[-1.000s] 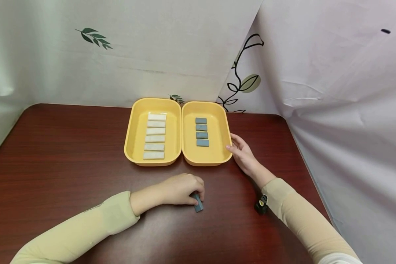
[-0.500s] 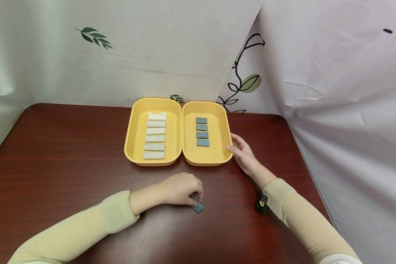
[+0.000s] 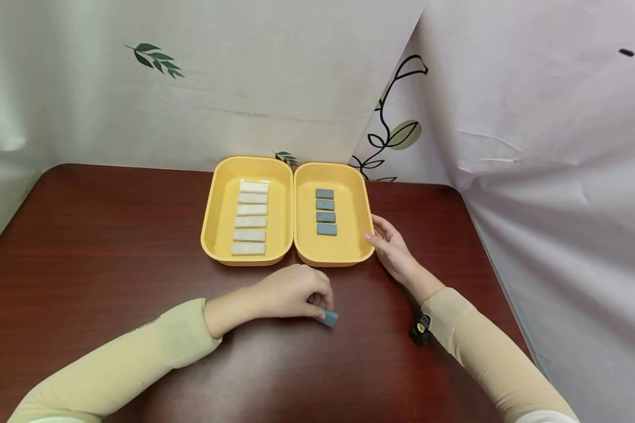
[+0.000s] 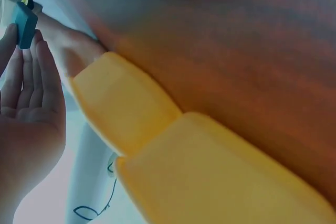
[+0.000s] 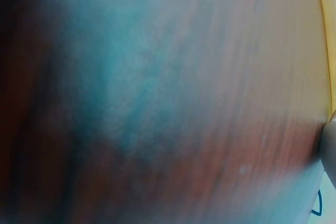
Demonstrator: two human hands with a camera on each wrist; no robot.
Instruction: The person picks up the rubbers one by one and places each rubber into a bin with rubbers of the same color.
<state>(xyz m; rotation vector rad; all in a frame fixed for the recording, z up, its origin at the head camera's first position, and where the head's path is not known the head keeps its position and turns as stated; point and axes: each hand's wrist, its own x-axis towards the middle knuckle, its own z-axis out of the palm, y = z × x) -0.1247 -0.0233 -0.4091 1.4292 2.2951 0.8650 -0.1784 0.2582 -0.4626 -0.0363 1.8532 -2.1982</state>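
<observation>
Between thumb and fingers, my left hand [image 3: 293, 292] pinches a small blue-grey rectangular block [image 3: 329, 318] over the table in front of the trays. The left wrist view shows the same block [image 4: 26, 27] held at the fingertips. My right hand [image 3: 394, 249] grips the right side of the right yellow tray [image 3: 357, 249], thumb at the rim and fingers along the outside. A column of several blue-grey blocks [image 3: 326, 230] lies in that tray. The left yellow tray [image 3: 214, 238] holds a column of several longer whitish blocks [image 3: 250, 235].
Both trays stand side by side near the back of the dark red-brown table [image 3: 111, 247]. A pale patterned curtain [image 3: 275, 88] hangs behind and at the sides. A small black device [image 3: 420, 330] sits at the right wrist. The right wrist view mostly shows blurred tabletop.
My left hand has moved slightly away from me and to the right, carrying the block. The block has turned in the fingers, its end now pointing more rightward. The right hand stays at the tray.
</observation>
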